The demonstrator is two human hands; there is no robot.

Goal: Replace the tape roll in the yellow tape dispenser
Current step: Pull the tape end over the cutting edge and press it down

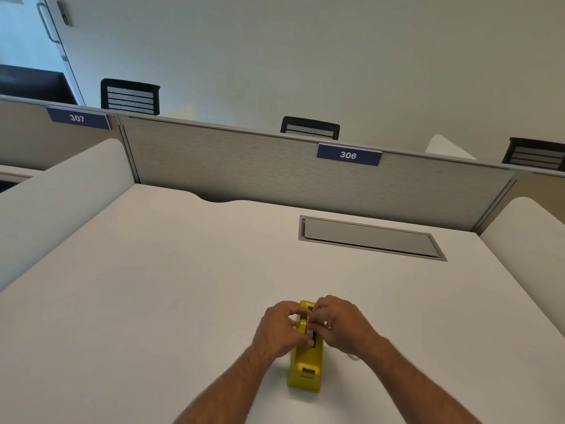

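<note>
A yellow tape dispenser [305, 367] stands on the white desk [153, 301] near its front edge, with the cutter end toward me. My left hand [279, 328] grips its left side, thumb over the top slot. From the right, my right hand [342, 324] curls its fingers over the top of the dispenser at the roll slot. Both hands cover the middle of the dispenser, so whether a tape roll sits inside stays hidden. A small pale edge shows just right of my right wrist; I cannot tell what it is.
A grey cable hatch [370, 237] is set into the desk at the back right. A grey partition [275, 166] with a blue "306" sign [348, 155] closes the far side. White side screens [61, 194] flank the desk. Black chairs [130, 96] stand beyond.
</note>
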